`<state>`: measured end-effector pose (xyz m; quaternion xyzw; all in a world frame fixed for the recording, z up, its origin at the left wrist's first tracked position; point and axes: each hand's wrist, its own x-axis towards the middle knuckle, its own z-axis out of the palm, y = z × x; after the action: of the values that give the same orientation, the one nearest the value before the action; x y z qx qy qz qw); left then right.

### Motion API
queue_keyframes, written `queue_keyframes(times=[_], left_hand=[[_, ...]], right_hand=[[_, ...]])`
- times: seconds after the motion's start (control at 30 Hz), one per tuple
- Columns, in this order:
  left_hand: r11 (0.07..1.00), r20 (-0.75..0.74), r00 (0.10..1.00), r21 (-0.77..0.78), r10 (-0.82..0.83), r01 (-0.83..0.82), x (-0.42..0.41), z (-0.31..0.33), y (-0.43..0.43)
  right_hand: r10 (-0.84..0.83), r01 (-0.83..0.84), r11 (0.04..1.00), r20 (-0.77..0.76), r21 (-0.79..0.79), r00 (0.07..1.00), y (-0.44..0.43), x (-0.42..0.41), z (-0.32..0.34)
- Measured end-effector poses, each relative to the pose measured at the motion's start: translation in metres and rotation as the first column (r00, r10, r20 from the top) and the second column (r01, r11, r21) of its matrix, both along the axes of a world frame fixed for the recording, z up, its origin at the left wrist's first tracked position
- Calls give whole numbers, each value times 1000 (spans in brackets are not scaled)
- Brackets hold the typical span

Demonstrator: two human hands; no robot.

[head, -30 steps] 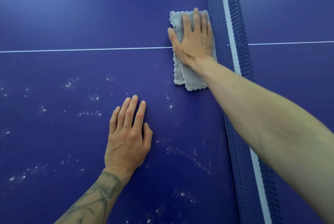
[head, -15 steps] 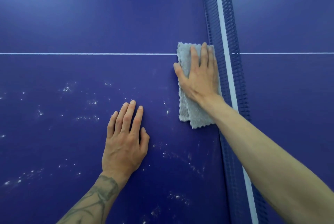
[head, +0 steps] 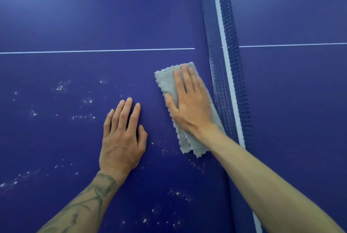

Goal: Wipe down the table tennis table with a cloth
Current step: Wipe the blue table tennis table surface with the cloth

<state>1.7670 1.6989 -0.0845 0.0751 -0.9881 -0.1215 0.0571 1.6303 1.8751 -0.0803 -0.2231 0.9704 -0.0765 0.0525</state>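
Observation:
A folded grey cloth [head: 166, 82] lies flat on the blue table tennis table [head: 93, 16], just left of the net. My right hand [head: 189, 103] presses on it with straight fingers, covering its middle. My left hand [head: 123, 137] rests flat on the bare table surface, a little to the left of the cloth and nearer to me. White dust specks [head: 86, 100] dot the table left of and below both hands.
The blue net [head: 225, 63] with its white top band runs from the top edge down to the lower right, right beside the cloth. A thin white centre line [head: 93, 51] crosses the table above the hands.
My right hand has slid the cloth along the net towards me, from beyond the white centre line to below it. My left hand has stayed flat in place.

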Motion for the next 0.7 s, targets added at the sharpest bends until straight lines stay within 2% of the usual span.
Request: queue_keyframes(times=[0.1,0.17,0.23,0.3,0.37,0.47,0.57,0.63,0.7], left_hand=[[1000,-1,1000,-6,-1,1,0,1,0],[1000,-7,1000,-3,-2,2,0,1,0],[1000,-10,1000,-4,-5,5,-1,2,1],[1000,-16,1000,0,-4,4,0,3,1],[1000,-19,1000,4,3,-3,-1,4,0],[1000,-11,1000,11,15,-15,-1,5,1],[1000,-9,1000,16,12,-12,-1,6,1],[1000,-17,1000,13,11,-11,0,5,1],[1000,-27,999,13,17,-17,0,4,1]], right_hand=[[-239,239,971,35,3,970,3,-43,1],[-312,313,949,49,-23,949,-21,-57,3],[-198,199,980,15,-30,980,-43,-39,3],[11,-11,999,-22,-37,1000,-41,-5,1],[90,-90,996,-21,-21,996,-14,18,-1],[-52,52,998,10,28,999,21,0,-1],[-236,237,971,59,-5,970,7,-41,4],[-229,229,973,42,-4,973,-13,-46,6],[-138,138,990,12,-1,990,-23,-25,5]])
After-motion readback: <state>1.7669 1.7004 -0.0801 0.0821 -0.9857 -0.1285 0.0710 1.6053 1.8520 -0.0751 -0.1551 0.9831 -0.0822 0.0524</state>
